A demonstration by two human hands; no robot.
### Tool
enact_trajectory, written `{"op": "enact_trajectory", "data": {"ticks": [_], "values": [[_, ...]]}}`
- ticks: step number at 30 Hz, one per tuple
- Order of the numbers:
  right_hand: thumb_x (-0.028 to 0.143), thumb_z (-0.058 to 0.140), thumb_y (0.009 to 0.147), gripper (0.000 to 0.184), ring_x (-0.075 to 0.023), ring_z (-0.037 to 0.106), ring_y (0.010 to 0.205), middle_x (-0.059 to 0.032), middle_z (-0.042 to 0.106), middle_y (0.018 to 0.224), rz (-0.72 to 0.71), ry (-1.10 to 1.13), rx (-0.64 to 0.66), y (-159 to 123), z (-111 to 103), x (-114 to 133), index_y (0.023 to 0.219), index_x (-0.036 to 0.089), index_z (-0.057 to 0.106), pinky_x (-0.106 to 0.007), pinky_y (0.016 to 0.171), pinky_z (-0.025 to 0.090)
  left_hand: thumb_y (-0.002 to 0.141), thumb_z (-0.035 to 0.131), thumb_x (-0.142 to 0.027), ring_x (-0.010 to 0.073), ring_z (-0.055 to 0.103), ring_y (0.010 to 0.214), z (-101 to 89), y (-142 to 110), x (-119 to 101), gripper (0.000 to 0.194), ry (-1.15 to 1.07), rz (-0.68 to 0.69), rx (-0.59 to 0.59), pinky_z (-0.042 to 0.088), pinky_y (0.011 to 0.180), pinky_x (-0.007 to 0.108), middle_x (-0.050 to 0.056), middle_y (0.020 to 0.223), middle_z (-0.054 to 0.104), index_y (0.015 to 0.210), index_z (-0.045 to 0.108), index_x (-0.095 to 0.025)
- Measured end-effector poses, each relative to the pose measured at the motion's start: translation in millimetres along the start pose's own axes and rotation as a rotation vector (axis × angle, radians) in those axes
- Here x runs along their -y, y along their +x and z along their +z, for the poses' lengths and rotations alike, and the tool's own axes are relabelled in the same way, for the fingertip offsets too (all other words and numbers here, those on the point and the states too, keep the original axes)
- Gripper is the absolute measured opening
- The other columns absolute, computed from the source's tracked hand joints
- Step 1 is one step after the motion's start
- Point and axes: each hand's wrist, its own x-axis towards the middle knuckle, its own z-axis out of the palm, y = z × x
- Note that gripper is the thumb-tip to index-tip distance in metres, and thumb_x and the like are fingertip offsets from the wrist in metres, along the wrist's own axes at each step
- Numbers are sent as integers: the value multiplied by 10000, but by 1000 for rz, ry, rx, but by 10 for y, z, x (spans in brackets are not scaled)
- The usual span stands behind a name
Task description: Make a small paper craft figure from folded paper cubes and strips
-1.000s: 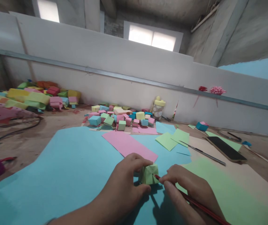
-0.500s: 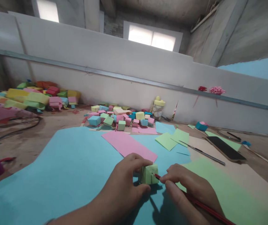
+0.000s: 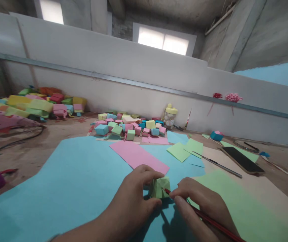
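Observation:
Near the bottom middle, my left hand [image 3: 131, 195] pinches a small light-green folded paper box [image 3: 162, 185] between thumb and fingers, close above the blue paper sheet [image 3: 83, 168]. Its near side faces my right hand [image 3: 202, 201], which holds a red pencil [image 3: 216, 224] in a writing grip. The pencil's tip meets the side of the box, low on that face. My fingers cover the left part of the box. Behind my left hand lies a flat pink paper strip [image 3: 136, 154].
Several small paper boxes [image 3: 130, 134] sit at the back, beside a yellow-lidded jar [image 3: 169, 116]. Larger paper pieces [image 3: 39, 107] and a pink glue gun [image 3: 7, 121] are at left. To the right lie green sheets [image 3: 179, 152], a thin dark tool [image 3: 219, 164] and a phone [image 3: 242, 159].
The pencil tip has moved slightly down and left across the face of the green paper box, and my right hand has shifted a little with it. My left hand stays in place.

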Motion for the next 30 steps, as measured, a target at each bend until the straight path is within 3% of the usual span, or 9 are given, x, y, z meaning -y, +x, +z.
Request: {"op": "enact_trajectory", "data": {"ticks": [14,23,30], "values": [[163,501,787,106,-109,545,621,11,569,648,-1,12,-12,-11,22,-16,743,198,591,-208,519,368,524,549,-39,165,531,883,-15,10,-33,465,-23,-9,2,427,811,256,17,950,576,946,647,-209],[160,482,808,108,-117,518,581,12,528,637,13,4,-63,28,-114,83,745,209,554,-222,532,391,524,548,-47,168,520,873,0,9,-8,466,-23,-20,7,431,813,278,15,945,566,951,634,-214],[162,482,784,120,-114,526,569,9,544,631,-14,19,-13,-3,-14,21,732,207,580,-221,491,368,552,567,-56,164,525,860,-6,2,-15,418,-26,-4,3,434,787,262,13,928,568,934,641,-211]]}}
